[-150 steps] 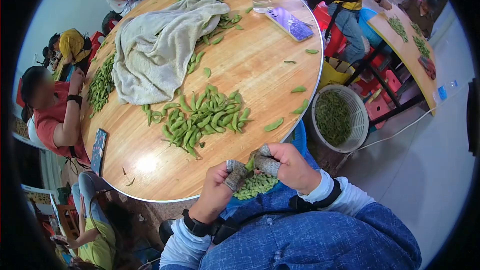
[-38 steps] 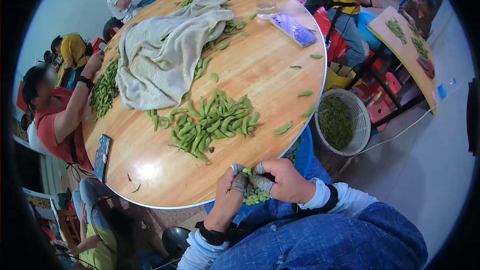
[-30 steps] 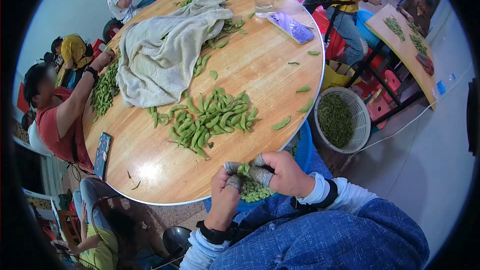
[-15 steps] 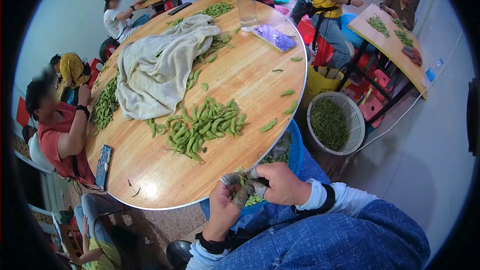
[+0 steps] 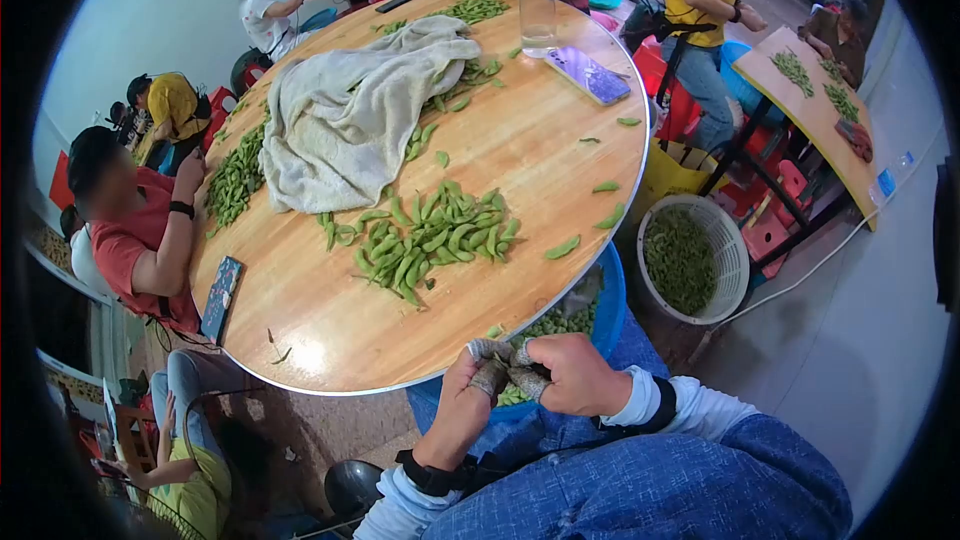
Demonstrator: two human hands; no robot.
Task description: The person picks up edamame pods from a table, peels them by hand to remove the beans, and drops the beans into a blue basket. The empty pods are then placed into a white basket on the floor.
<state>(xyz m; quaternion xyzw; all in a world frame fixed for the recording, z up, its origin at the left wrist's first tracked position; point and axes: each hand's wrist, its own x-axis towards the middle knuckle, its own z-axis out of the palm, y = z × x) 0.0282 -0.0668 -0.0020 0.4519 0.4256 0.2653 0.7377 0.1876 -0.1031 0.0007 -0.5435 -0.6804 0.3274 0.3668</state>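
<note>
One head-worn camera is aimed forward and down, close above the left hand (image 5: 462, 408) and right hand (image 5: 572, 378); the round surface (image 5: 520, 155) is taken in beyond through a wide fisheye.

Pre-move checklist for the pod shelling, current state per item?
1. Pod held: left hand and right hand pinch together at the taped fingertips; the pod itself is hidden: cannot tell.
2. Catch bowl: blue basin sits under the hands with shelled beans inside: ok.
3. Supply: pile of pods lies on the round table ahead of the hands: ok.
4. Finger wraps on both thumbs and forefingers: ok.
5. White basket on the floor to the right holds green pods, not full: ok.
</note>
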